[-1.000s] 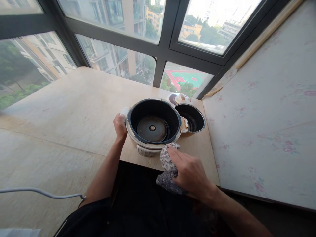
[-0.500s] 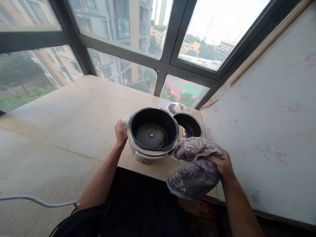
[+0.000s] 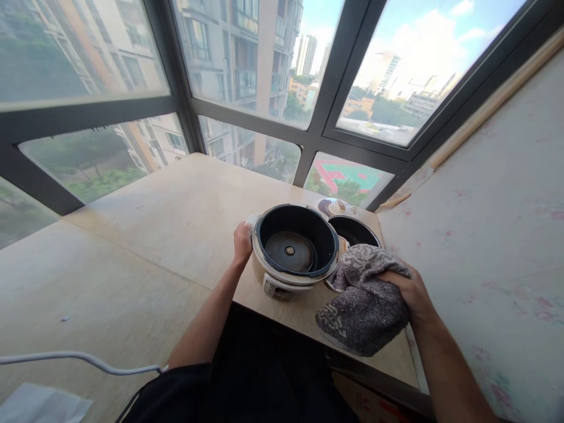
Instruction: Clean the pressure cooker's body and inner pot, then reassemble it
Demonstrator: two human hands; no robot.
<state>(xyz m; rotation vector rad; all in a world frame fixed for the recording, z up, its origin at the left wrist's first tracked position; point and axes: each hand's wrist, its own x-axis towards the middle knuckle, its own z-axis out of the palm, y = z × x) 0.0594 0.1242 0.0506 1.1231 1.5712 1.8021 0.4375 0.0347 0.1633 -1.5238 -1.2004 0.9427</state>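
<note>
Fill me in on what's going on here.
A person's left hand steadies an open, white-bodied cooker by its side. The right hand grips a bunched grey patterned cloth beside it; whether they touch is unclear. A dark-lined pot, partly hidden, stands behind the cloth, near the wall.

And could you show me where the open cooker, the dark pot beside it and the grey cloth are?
Open cooker (image 3: 300, 256), head view: on its inside bottom.
Dark pot (image 3: 352, 230), head view: on its inner wall.
Grey cloth (image 3: 365, 314), head view: on its darker lower part.
</note>
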